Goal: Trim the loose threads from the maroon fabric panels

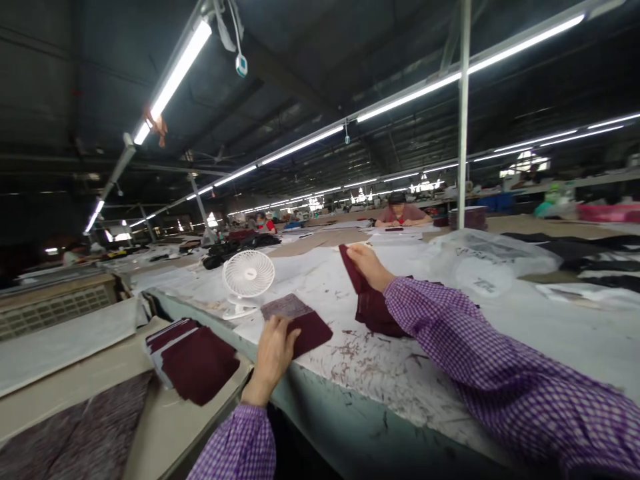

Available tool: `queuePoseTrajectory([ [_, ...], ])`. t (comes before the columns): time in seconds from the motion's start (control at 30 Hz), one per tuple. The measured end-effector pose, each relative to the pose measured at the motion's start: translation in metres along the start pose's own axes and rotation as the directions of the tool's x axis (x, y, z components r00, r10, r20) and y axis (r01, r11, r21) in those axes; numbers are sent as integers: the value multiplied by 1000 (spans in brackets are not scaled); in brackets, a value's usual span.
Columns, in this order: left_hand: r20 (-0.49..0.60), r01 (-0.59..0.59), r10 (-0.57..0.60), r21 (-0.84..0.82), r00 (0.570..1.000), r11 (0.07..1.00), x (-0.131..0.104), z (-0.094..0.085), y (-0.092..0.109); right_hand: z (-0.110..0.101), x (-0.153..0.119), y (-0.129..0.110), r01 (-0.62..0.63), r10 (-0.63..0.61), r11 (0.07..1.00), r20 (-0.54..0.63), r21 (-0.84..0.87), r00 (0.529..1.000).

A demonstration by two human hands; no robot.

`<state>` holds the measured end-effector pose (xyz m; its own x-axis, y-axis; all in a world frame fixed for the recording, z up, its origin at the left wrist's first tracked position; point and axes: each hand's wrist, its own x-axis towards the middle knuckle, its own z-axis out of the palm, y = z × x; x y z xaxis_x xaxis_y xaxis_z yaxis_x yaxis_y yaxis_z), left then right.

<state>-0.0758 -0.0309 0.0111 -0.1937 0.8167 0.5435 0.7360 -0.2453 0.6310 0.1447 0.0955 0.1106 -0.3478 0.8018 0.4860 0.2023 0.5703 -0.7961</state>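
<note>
My left hand (273,350) lies at the near edge of a maroon fabric piece (313,332), with the fingers bent over it and the thumb on its top. This piece rests by the table's edge, and a greyish, speckled part (286,305) shows at its far side. Held up in my right hand (367,263) is another maroon fabric panel (352,269), pinched near its top. Beneath that hand sits a pile of maroon fabric pieces (375,310), partly covered by my right sleeve.
A small white fan (249,275) stands on the white-covered table (425,387), where dark lint is scattered. Lower at left, maroon and grey pieces (200,360) lie stacked. Clear plastic (485,260) lies at right, near a metal pole (464,120). A person (403,212) leans on the table's far part.
</note>
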Motion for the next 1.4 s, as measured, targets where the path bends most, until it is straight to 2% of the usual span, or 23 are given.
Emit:
queuePoseTrajectory([
  [0.03,60,125,-114,-240,992,963,-3,-2,10,7,-10,-7,22,-22,1000,44,11,999],
  [0.07,150,263,-218,-472,964,841,-8,-4,20,14,-22,-15,58,-60,998,138,17,989],
  [0.1,299,384,-243,-643,923,663,-15,-5,29,20,-35,-23,132,-131,991,321,18,938],
  [0.13,416,467,-217,-729,883,500,-22,-5,36,24,-48,-31,216,-199,976,510,27,837],
  [0.17,488,524,-196,-759,851,387,-31,-5,41,27,-61,-39,279,-229,960,682,37,694],
  [0.2,526,563,-202,-758,826,331,-40,-3,43,28,-71,-45,307,-221,950,815,56,536],
  [0.23,533,581,-231,-748,814,321,-49,0,44,28,-79,-48,312,-209,947,873,69,441],
  [0.27,517,586,-278,-740,810,330,-57,3,43,26,-85,-49,309,-202,949,878,65,434],
  [0.3,494,578,-305,-745,814,334,-65,6,42,22,-87,-47,305,-201,951,840,44,505],
  [0.37,458,551,-325,-775,827,311,-78,12,40,15,-85,-34,274,-168,960,667,-56,726],
  [0.4,446,535,-324,-795,834,285,-83,14,40,13,-83,-24,222,-111,969,606,-111,788],
  [0.43,437,524,-327,-813,838,255,-87,14,41,11,-80,-13,151,-29,976,598,-155,801],
  [0.5,420,503,-347,-841,839,199,-92,14,45,11,-76,7,-5,133,982,671,-189,730],
  [0.57,394,477,-374,-864,839,161,-95,12,49,16,-76,20,-119,196,981,738,-156,646],
  [0.77,369,442,-343,-882,864,163,-96,6,52,29,-84,17,-291,186,957,777,-4,602],
  [0.87,333,427,-359,-875,872,227,-97,3,42,28,-84,17,-343,181,937,759,60,626],
  [0.93,264,407,-411,-859,872,311,-97,1,31,27,-83,22,-335,198,941,733,44,651],
  [1.03,51,311,-430,-768,901,560,-87,-2,20,26,-80,32,-278,200,960,718,-9,667],
  [1.1,-27,245,-330,-612,944,752,-72,-1,21,26,-78,35,-236,164,972,722,0,673],
  [1.17,26,197,-204,-406,979,892,-53,4,28,26,-78,35,-210,116,977,731,38,672],
  [1.23,150,132,-99,-233,984,963,-34,12,38,27,-78,33,-175,92,984,723,41,684],
  [1.3,239,130,-94,-140,966,982,-20,24,47,28,-78,33,-91,91,995,680,-36,727],
  [1.4,246,140,-143,27,959,990,-10,42,53,27,-77,38,72,93,967,604,-243,792],
])
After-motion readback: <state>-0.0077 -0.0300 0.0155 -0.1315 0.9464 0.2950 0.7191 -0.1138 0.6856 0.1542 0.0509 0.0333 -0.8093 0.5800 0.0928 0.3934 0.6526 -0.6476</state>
